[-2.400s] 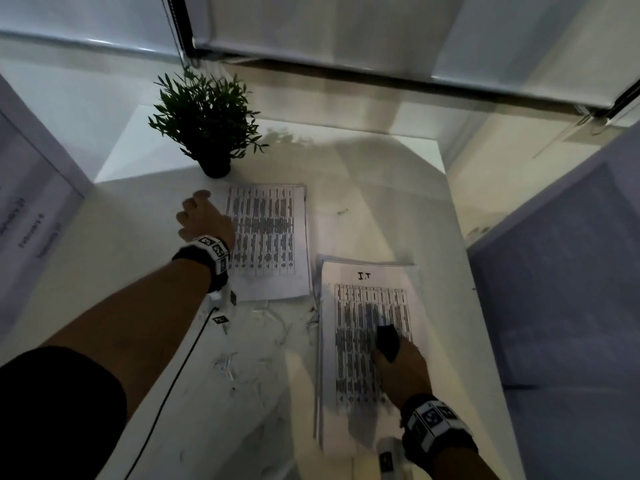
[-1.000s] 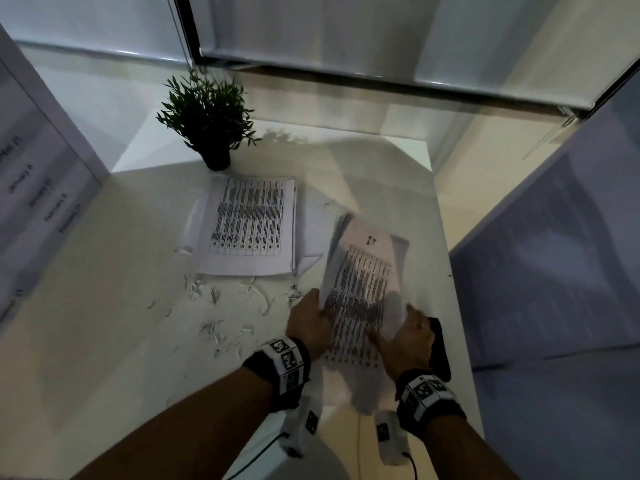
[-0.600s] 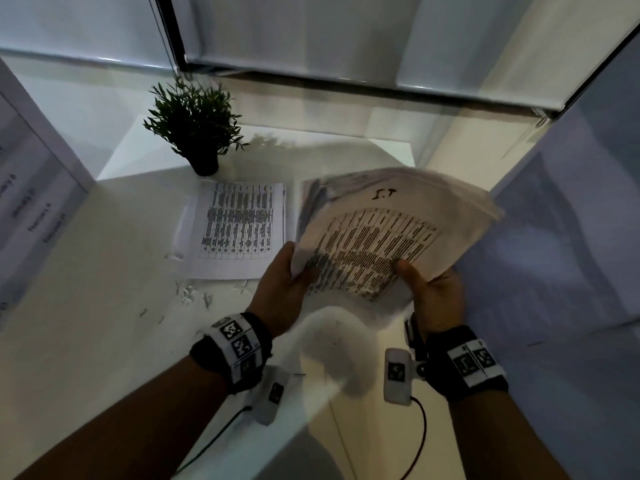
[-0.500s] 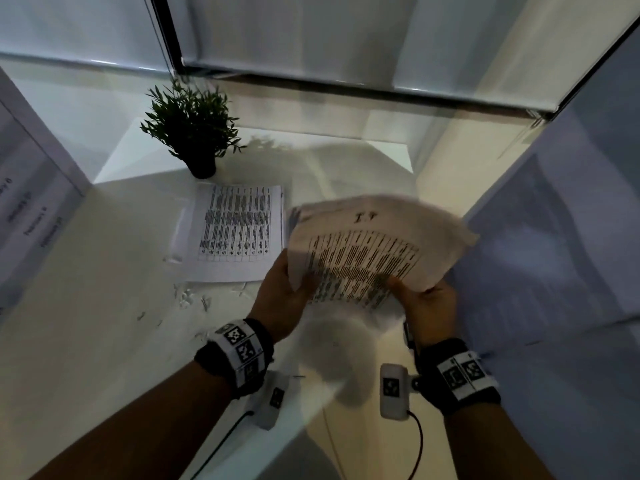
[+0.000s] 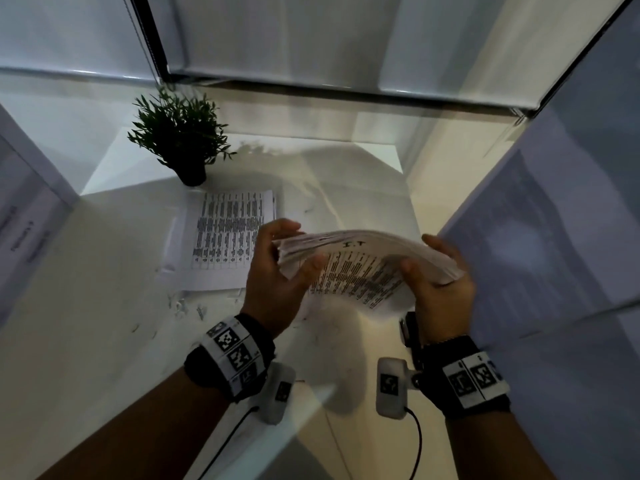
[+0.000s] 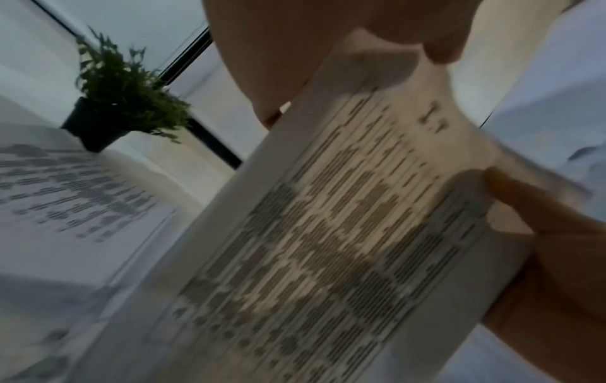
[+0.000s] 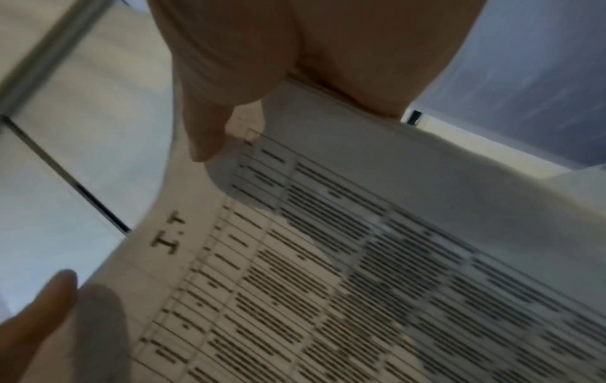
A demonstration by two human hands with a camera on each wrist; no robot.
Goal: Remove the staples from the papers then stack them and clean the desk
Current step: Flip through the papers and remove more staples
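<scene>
The left hand (image 5: 273, 271) has its fingers (image 5: 277, 227) curled over the far edge of a thick sheaf of papers (image 5: 363, 268) and its thumb pressed on the printed top sheet; the right hand (image 5: 440, 289) clasps the opposite end the same way, thumb on top. Between them the sheaf bows upward, held in the air above the bench (image 5: 104, 306), with the heading "I.T" showing on the top page.

The sheets look fanned along the left edge, so they are probably loose. If either grip slackens, or the bundle is tapped square too hard, pages could slide out and scatter, or catch the pulled staples (image 5: 187, 308) lying on the bench near the left wrist.

A second pile of printed papers (image 5: 228, 237) lies flat further back, in front of the potted plant (image 5: 180, 140), whose dark pot holds leafy green sprigs. A dark object (image 5: 408, 329) sits under the right wrist; it may be the staple remover, though too little shows to be sure.
</scene>
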